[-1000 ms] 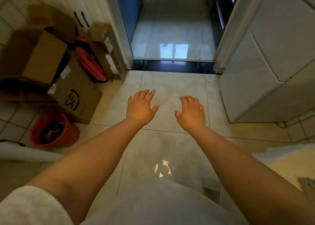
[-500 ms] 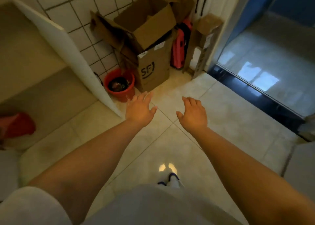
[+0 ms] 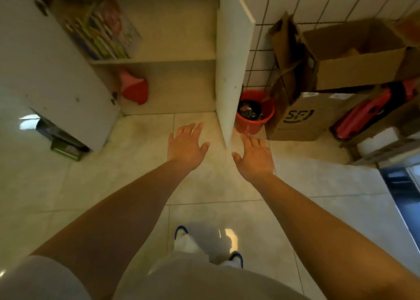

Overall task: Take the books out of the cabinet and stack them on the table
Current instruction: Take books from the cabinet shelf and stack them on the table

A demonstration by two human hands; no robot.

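Far left, the left cabinet door (image 3: 52, 72) is standing swung open, with a small green tin (image 3: 66, 149) lying on the floor just beside its near corner. Inside the cabinet (image 3: 172, 49), the books (image 3: 102, 31) are sitting on the upper shelf (image 3: 154, 60), packed at its left end and leaning, colourful spines facing out (titles too blurred to read). Below them, on the lower compartment floor, a red and pink object (image 3: 134, 88) is lying; what it is I cannot tell.

In the middle, the left hand (image 3: 186, 147) is reaching forward over the floor tiles, fingers spread wide and holding nothing. The right hand (image 3: 254, 156) is doing the same just beside the near edge of the right cabinet door (image 3: 231, 72), palm down, fingers straight, empty. Both hands are well apart from the books and lower in the view than the shelf.

Right of the door, a red bucket (image 3: 252, 113) is sitting against the tiled wall, then cardboard boxes (image 3: 341, 67) stacked beside it, one marked SF, and a red case (image 3: 368, 110) wedged near them.

Step in hand, as I judge it: approaching the open cabinet, nothing picked yet. No desk is showing in this view. Next move is likely calling for both hands rising and going far-left to the upper shelf, then closing round the leaning bundle from both sides so the books are not sliding apart.
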